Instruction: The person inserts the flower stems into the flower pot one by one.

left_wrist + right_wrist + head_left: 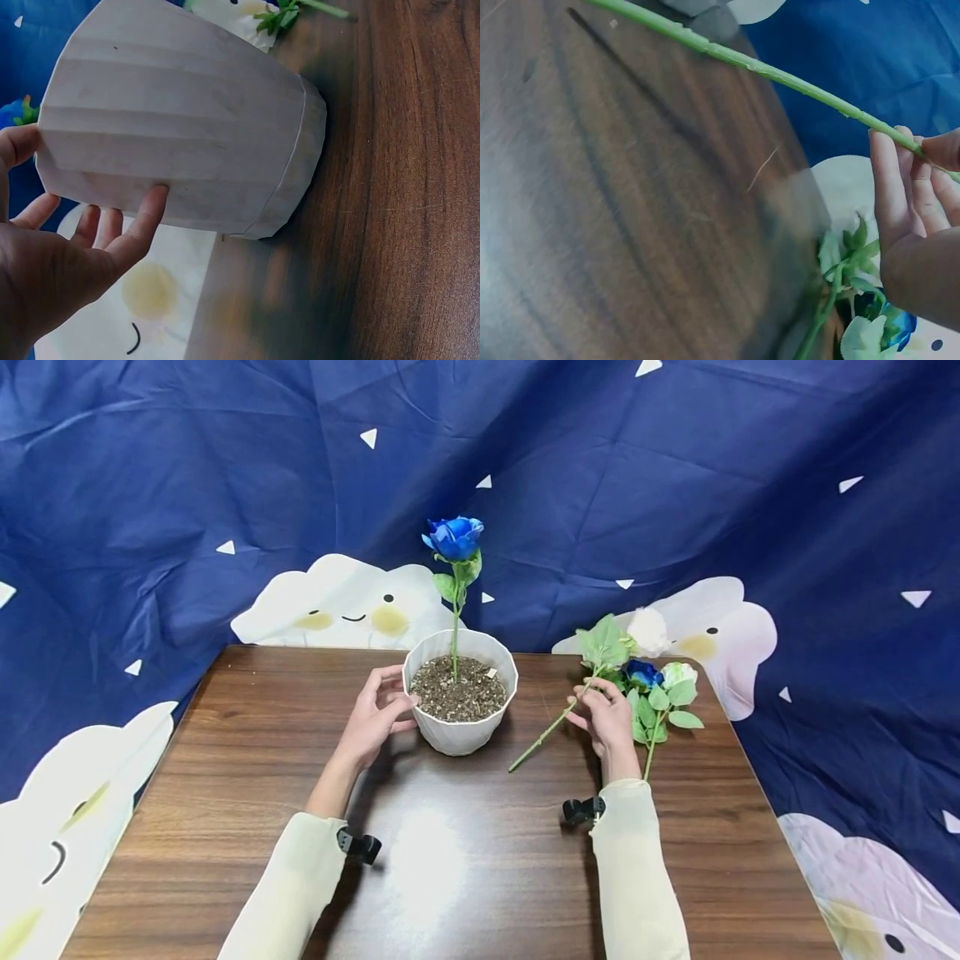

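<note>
A white faceted flowerpot holds dark soil, and a blue rose stands upright in it. My left hand grips the pot's left side, its thumb at the rim and fingertips against the outer wall. To the right of the pot, my right hand pinches the green stem of a white rose between thumb and fingers. That stem slants with its bare lower end toward the pot, above the tabletop in the right wrist view, while its leaves and bloom point away.
Beyond and beside my right hand lie another blue rose and a pale green-white rose with leaves, on the brown wooden table. Behind the table's back edge hangs a dark blue cloth printed with clouds.
</note>
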The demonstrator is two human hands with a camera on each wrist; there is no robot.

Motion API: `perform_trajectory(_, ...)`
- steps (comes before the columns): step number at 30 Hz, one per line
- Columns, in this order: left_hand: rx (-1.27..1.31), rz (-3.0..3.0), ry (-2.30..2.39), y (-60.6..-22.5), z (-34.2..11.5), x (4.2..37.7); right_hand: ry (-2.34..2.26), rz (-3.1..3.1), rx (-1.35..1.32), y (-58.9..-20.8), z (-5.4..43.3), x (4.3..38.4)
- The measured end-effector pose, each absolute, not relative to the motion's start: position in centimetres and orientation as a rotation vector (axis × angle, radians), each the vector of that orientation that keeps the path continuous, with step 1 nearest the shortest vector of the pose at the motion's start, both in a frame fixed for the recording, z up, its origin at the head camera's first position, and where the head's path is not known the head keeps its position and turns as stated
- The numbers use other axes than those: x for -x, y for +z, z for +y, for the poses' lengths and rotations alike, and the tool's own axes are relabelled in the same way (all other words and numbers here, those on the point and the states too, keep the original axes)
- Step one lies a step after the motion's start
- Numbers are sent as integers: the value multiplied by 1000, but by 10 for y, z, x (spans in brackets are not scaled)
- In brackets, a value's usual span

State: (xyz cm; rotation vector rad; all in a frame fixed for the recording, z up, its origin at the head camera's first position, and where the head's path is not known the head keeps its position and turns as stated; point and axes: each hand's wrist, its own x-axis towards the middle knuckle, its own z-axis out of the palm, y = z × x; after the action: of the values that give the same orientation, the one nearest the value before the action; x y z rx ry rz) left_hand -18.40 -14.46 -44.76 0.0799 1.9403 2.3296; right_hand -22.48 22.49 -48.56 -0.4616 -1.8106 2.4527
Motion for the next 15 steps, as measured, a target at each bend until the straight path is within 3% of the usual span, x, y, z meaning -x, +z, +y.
perform_trajectory(15, -71, 1942, 2331, -448, -145, 185, 2560, -1528, 246, -436, 221, 223)
